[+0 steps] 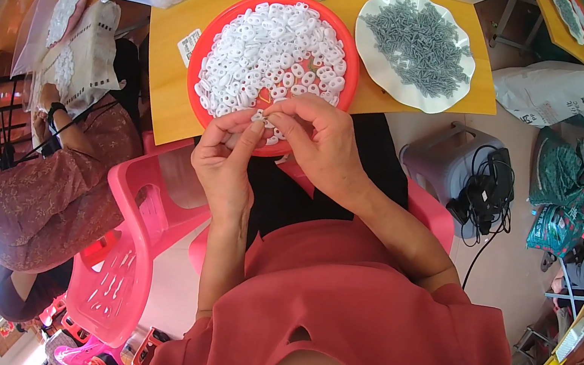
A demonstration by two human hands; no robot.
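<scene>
At left, the red tray (195, 75) of loose white two-holed pieces (267, 49) lies under the fingertips; keep work above its near edge so drops are caught. The left hand (224, 153) pinches one small white piece (258, 117) between thumb and finger; hold it firmly, holes unobstructed. The right hand (324, 146) meets it, fingertips drawn narrow; whether they grip anything cannot be told. Farther right, grey pins (420, 46) fill a scalloped dish (430, 105).

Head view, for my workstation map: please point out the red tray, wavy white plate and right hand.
Red tray (352, 70): head view, right side of rim.
Wavy white plate (381, 74): head view, bare lower border.
Right hand (327, 144): head view, back of hand.
</scene>
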